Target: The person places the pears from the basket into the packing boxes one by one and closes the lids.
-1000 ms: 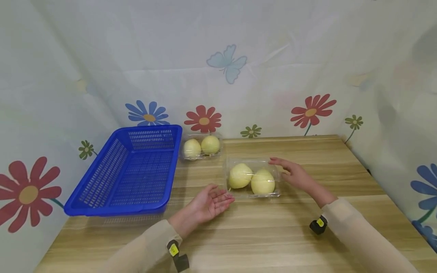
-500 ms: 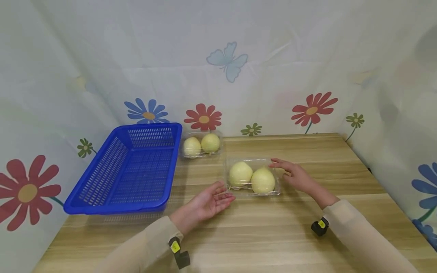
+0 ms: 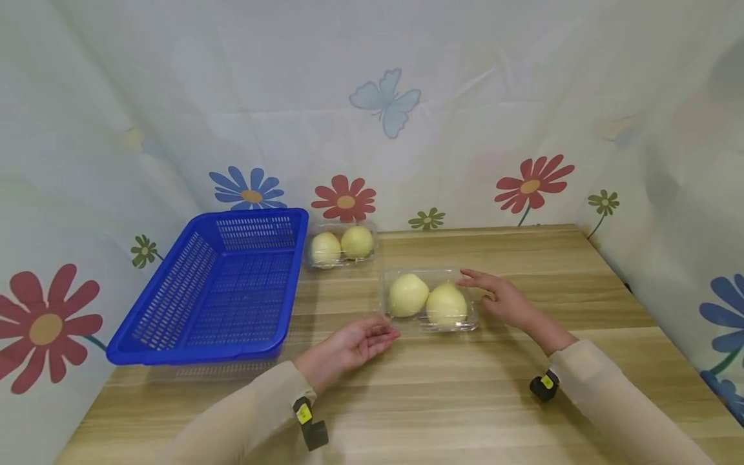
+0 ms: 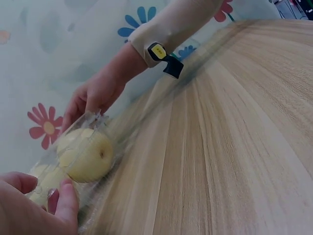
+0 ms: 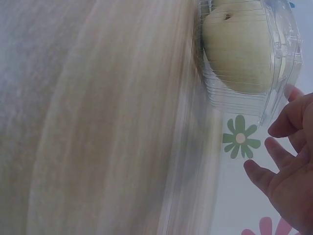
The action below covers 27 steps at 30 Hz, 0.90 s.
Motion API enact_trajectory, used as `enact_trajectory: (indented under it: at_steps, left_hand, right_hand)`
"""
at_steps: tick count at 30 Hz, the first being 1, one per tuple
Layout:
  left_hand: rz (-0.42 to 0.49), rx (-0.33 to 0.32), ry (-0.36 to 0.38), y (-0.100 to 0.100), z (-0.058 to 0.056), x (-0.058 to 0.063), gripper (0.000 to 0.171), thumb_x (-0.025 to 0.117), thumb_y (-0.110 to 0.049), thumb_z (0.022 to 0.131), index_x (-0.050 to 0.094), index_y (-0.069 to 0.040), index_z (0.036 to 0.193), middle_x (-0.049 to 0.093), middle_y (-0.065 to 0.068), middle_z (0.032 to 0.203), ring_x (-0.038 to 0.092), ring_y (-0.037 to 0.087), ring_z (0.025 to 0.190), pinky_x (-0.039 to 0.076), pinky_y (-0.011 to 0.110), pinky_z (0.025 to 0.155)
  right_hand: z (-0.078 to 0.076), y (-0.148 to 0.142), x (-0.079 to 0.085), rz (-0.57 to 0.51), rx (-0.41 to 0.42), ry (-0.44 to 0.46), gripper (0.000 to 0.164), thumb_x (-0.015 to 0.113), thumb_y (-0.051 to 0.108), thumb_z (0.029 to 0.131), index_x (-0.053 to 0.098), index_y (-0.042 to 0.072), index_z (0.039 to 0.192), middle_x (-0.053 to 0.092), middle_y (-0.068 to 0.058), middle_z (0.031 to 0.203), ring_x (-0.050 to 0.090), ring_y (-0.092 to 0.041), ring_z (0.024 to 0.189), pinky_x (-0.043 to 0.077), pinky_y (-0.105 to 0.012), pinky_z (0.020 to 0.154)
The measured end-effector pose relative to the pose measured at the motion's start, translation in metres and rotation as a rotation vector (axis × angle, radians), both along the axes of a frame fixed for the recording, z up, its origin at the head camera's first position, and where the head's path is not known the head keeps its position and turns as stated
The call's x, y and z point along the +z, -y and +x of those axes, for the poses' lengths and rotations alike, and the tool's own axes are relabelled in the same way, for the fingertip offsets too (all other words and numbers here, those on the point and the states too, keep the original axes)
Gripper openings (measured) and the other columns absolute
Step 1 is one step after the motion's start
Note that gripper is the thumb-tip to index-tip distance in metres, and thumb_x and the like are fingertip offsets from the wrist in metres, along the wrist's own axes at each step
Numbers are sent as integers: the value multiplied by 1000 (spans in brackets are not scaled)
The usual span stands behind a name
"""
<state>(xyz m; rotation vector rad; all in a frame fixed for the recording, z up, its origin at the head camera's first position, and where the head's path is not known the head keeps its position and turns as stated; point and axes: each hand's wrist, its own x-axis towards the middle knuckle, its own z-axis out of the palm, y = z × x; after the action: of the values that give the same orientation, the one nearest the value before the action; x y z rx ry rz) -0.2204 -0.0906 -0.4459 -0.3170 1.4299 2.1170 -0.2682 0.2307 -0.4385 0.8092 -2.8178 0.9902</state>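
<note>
A clear plastic clamshell box [image 3: 415, 327] holding two pale yellow pears [image 3: 409, 296] sits on the wooden table in front of me. At its left front corner is my left hand [image 3: 349, 349], palm turned inward, fingers loosely extended by the plastic. My right hand [image 3: 507, 302] reaches to the box's right side, with its index finger along the back right corner. In the right wrist view, the fingers [image 5: 281, 154] are spread and loosely bent beside the box. The left wrist view has the left thumb and fingers [image 4: 67, 208] near the box's end.
A large blue plastic basket [image 3: 283, 323] with slatted walls stands to the left. Behind, next to it, is another clear box [image 3: 372, 253] with two pears. Flower-printed cloth [image 3: 465, 161] hangs behind the wooden table [image 3: 442, 400].
My left hand has shifted slightly right, its thumb now closer to the box's front left corner and its fingers closer together. The right hand and the box have barely moved.
</note>
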Motion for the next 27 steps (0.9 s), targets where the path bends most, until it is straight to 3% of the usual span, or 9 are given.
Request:
enact_trajectory:
  at_steps: [6, 15, 20, 24, 27]
  left_hand:
    - [-44, 31, -11, -4, -2, -3, 11, 52, 0, 102, 62, -2, 98, 73, 3, 81, 72, 11, 80, 56, 32, 105]
    - [-84, 29, -45, -6, -5, -3, 11, 52, 3, 100, 62, 1, 97, 73, 2, 78, 73, 11, 79, 57, 33, 104]
    - [-122, 23, -66, -5, -6, -5, 9, 55, 5, 99, 63, 1, 98, 74, 4, 80, 73, 12, 80, 58, 34, 102]
    - [-202, -20, -141, -2, -7, -7, 6, 57, 1, 100, 58, 0, 105, 73, 8, 90, 72, 14, 83, 61, 35, 97]
    - [-334, -57, -272, 1, -5, -7, 35, 61, -8, 101, 48, 6, 130, 68, 20, 112, 73, 25, 95, 62, 40, 96]
  right_hand:
    - [1, 1, 0, -7, 6, -19, 54, 48, -18, 85, 66, 1, 133, 50, -26, 153, 47, -50, 141, 43, -32, 88]
    - [0, 1, 1, -6, 4, -3, 55, 48, -19, 86, 65, 1, 134, 48, -27, 154, 44, -50, 143, 48, -53, 99]
    - [2, 0, 1, -7, 6, -4, 55, 49, -19, 86, 66, 1, 134, 49, -26, 154, 45, -50, 143, 48, -48, 97]
    - [3, 1, 2, -4, -6, 13, 54, 48, -18, 87, 65, 1, 134, 48, -25, 155, 44, -49, 143, 47, -49, 95]
    - [3, 2, 4, -18, -21, 49, 53, 46, -17, 88, 64, 1, 135, 46, -25, 156, 41, -50, 145, 49, -53, 98]
